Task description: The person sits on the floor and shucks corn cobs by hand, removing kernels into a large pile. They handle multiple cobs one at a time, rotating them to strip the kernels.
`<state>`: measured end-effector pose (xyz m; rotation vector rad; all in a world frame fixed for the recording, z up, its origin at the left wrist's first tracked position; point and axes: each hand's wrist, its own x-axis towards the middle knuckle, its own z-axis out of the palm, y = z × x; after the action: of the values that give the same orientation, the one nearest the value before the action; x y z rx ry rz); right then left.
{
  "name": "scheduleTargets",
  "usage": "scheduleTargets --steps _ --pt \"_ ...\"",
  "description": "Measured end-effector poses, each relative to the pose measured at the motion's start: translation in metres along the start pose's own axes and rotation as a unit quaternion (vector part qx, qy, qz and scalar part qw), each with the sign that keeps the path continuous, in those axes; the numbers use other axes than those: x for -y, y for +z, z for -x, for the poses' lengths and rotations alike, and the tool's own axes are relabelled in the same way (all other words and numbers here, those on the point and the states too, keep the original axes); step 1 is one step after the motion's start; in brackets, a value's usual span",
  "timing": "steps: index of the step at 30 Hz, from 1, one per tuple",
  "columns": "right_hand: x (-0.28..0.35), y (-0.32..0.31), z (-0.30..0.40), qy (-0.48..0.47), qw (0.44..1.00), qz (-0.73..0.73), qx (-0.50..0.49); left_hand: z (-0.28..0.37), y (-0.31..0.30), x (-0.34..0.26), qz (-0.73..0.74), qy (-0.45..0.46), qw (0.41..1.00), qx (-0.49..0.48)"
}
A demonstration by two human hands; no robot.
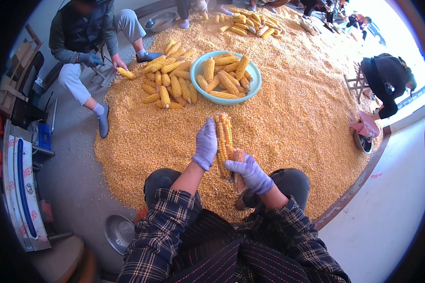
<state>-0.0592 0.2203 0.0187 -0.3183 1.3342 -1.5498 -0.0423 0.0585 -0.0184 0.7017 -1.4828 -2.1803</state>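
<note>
My left hand (206, 144), in a pale purple knit glove, is closed around the left side of a partly shelled corn cob (222, 141), which stands nearly upright with some rows of kernels gone. In a matching glove, my right hand (250, 172) grips a bare reddish corn cob (239, 178) against the right side of the yellow one. Both hands are above a broad pile of loose corn kernels (287, 141), between my knees. Beyond them, a light green plastic basin (230, 101) full of corn cobs rests on the kernels, with more cobs (175, 86) heaped at its left.
At the upper left a seated person (85, 39) holds a tool to a cob. Other people sit around the far edge and at the right (384, 81). A metal bowl (119, 231) is on the floor at my left. More cobs (251, 24) lie at the back.
</note>
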Motion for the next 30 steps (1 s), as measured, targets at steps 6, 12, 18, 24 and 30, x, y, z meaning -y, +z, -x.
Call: scheduleTargets --steps 6,12,18,24,30 --pt "-0.006 -0.003 -0.005 -0.021 1.000 0.009 -0.022 0.001 0.002 -0.011 0.029 -0.012 0.999 0.023" --pt "-0.012 0.010 -0.004 -0.042 0.999 0.009 -0.018 -0.005 0.000 0.006 0.038 0.061 0.997 -0.018" --pt "-0.005 0.008 -0.001 -0.036 0.999 -0.001 0.010 0.003 -0.002 -0.016 0.168 -0.141 0.975 0.047" --pt "0.006 0.008 0.003 -0.026 0.998 -0.057 0.019 0.002 -0.001 -0.021 0.243 -0.132 0.960 0.041" --pt "0.007 0.003 0.001 -0.040 0.995 -0.083 -0.024 0.007 0.002 -0.024 0.073 -0.064 0.995 0.033"
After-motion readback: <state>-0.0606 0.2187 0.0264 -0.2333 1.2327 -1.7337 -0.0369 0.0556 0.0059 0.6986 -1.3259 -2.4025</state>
